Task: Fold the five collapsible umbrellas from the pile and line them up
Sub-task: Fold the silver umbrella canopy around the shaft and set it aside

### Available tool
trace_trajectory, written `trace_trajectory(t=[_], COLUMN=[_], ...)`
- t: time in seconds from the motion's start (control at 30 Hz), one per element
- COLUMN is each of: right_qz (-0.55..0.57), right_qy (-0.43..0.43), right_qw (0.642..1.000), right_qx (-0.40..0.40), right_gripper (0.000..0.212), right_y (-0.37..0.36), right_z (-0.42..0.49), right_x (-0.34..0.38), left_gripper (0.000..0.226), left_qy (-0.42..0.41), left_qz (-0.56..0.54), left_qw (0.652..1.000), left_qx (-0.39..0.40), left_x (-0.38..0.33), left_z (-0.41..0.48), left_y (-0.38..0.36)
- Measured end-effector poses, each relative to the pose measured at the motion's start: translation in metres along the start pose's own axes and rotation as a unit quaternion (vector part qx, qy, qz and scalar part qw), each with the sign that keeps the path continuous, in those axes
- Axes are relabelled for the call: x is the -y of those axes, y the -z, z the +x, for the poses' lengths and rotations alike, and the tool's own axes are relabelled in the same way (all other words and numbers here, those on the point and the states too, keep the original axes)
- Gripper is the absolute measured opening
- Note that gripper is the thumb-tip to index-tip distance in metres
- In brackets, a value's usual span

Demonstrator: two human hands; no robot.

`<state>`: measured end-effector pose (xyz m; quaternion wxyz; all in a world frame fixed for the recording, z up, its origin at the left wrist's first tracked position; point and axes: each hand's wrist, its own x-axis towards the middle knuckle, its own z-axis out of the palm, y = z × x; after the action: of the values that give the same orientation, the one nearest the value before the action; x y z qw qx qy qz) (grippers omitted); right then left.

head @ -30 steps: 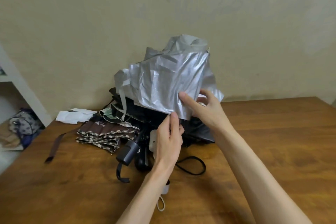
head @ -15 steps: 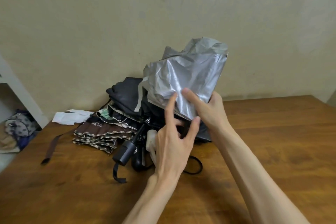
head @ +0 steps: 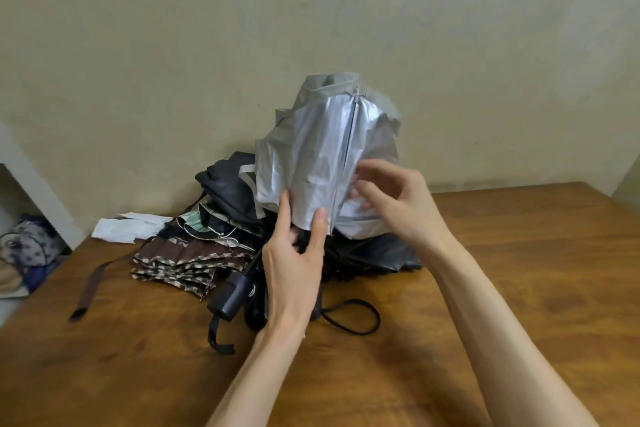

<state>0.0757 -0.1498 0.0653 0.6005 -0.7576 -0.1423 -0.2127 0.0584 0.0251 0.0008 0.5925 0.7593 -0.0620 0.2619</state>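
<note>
Since the earlier frames the silver umbrella (head: 318, 156) has been turned so that one rib (head: 348, 149) faces the viewer, and the right hand (head: 398, 198) has come round from behind to its right flank. Left hand (head: 294, 263) pinches the lower hem between thumb and forefinger, just left of the rib; right-hand fingers curl at a panel but are blurred, so a pinch cannot be confirmed. Canopy stands upright between the hands, above the pile (head: 221, 218) on the surface (head: 519, 270), behind and left of the left hand. Judged risk: slick fabric slipping from the pinch, letting gathered pleats spring loose, or uneven pleating leaving a bulky bundle
</note>
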Motion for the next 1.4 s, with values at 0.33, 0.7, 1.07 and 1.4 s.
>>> trace_trajectory(t=[0.33,0.7,1.07,1.4], right_qz=[-0.062,-0.01,0.063,0.265], right_qy=[-0.168,-0.179,-0.185,-0.14], right_qw=[0.983,0.983,0.98,0.944], right_qx=[-0.047,-0.035,0.016,-0.135], right_gripper=[0.025,0.022,0.041,0.065], right_y=[0.044,0.094,0.064,0.063], right_z=[-0.006,-0.012,-0.009,-0.006], right_x=[-0.013,-0.013,0.0,-0.004], left_gripper=[0.063,0.069,0.069,0.074], left_qy=[0.006,-0.015,-0.002,-0.004], left_qz=[-0.056,-0.011,0.003,-0.004], left_qw=[0.998,0.999,1.0,0.999], left_qx=[-0.011,-0.026,-0.013,-0.053], left_x=[0.016,0.02,0.02,0.02], left_z=[0.01,0.022,0.017,0.024], left_y=[0.003,0.016,0.007,0.01])
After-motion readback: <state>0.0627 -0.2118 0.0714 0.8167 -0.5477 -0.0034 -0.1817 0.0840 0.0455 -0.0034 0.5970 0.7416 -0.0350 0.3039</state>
